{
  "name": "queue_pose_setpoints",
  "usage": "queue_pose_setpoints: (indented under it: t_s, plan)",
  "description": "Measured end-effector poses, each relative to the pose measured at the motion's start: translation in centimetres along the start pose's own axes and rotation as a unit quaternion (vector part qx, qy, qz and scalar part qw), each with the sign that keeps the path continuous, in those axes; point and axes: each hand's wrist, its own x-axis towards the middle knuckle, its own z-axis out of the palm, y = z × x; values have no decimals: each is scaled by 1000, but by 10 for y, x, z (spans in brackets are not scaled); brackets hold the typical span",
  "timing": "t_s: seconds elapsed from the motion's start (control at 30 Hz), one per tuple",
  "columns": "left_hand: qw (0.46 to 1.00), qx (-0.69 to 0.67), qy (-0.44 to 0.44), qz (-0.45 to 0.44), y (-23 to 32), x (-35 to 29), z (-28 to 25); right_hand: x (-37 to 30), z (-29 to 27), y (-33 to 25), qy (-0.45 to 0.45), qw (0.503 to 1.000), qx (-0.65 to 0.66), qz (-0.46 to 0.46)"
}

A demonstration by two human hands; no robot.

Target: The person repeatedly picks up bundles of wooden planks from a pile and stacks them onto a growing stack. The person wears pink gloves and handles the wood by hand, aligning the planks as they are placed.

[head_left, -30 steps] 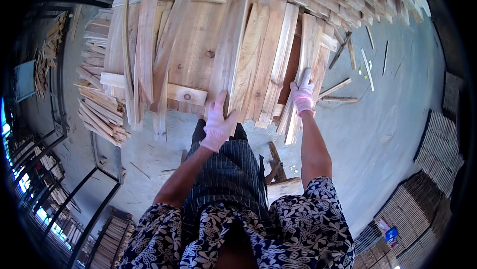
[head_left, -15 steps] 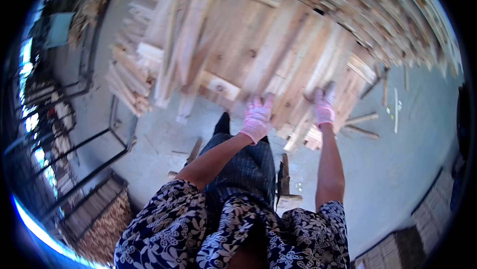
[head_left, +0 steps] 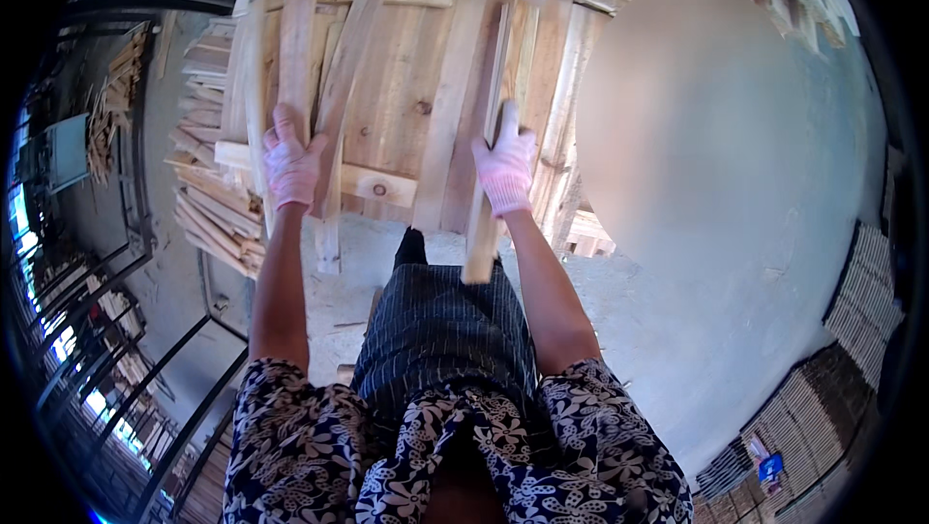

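Both my hands wear pale pink knit gloves. My left hand (head_left: 292, 164) closes around the near end of a long wooden plank (head_left: 301, 30), thumb on one side and fingers on the other. The plank lies over other loose planks at the left. My right hand (head_left: 505, 164) grips a narrow wooden strip (head_left: 480, 248), whose near end juts toward my lap. Under both hands spreads a layer of side-by-side boards (head_left: 392, 69). A short crosspiece (head_left: 377, 185) with a dark knot lies along their near edge.
Stacked wood (head_left: 208, 219) stands left of the boards, with more piled along the far side. Black metal frames (head_left: 184, 389) are at the left. Slatted bundles (head_left: 798, 418) lie at the lower right. A blurred patch hides part of the right side.
Both hands were laid on the boards farther right. My left hand has moved left onto the plank, and my right hand now grips a strip. The view has shifted too.
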Motion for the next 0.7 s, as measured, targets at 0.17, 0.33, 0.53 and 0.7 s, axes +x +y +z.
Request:
queue_pose_setpoints:
  t_s: [0.17, 0.33, 0.53, 0.7]
  plan:
    - [996, -76, -3, 44, -46, 23, -7, -36, -61, 98, 110, 990, 85, -35]
    - [909, -359, -178, -118, 20, -38, -43, 38, -115, 221, 60, 991, 82, 90]
    - [725, -603, -301, -141, 91, -162, -9, 58, -35, 200, 104, 992, -22, 68]
    - [884, -353, -298, -72, 163, -137, 32, 58, -68, 166, 98, 984, -149, -20]
